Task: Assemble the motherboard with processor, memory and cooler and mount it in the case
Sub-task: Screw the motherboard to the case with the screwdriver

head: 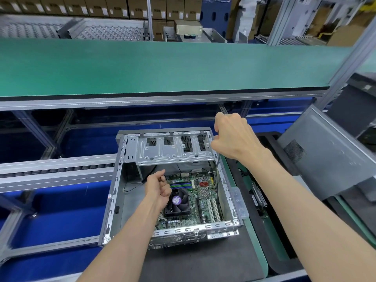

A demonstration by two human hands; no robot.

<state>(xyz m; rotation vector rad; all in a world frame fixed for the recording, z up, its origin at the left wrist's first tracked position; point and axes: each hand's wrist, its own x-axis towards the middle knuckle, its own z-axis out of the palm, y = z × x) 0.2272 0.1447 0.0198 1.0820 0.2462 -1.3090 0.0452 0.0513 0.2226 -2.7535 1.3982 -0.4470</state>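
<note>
An open grey computer case (114,192) lies on a dark mat. Inside it sits the green motherboard (200,202), carrying a black cooler fan (179,202) with a purple hub and memory sticks (181,185) behind the fan. My right hand (234,135) is closed around the handle of a long screwdriver (216,171), whose shaft runs down to the board's far right part. My left hand (159,189) hovers over the board just left of the fan, fingers curled; whether it holds something small I cannot tell.
A metal drive cage (173,149) spans the case's far end. A clear plastic parts box (241,202) sits beside the case's right wall. A grey side panel (325,151) leans at the right. A green shelf (162,66) runs overhead, a roller conveyor (57,169) at left.
</note>
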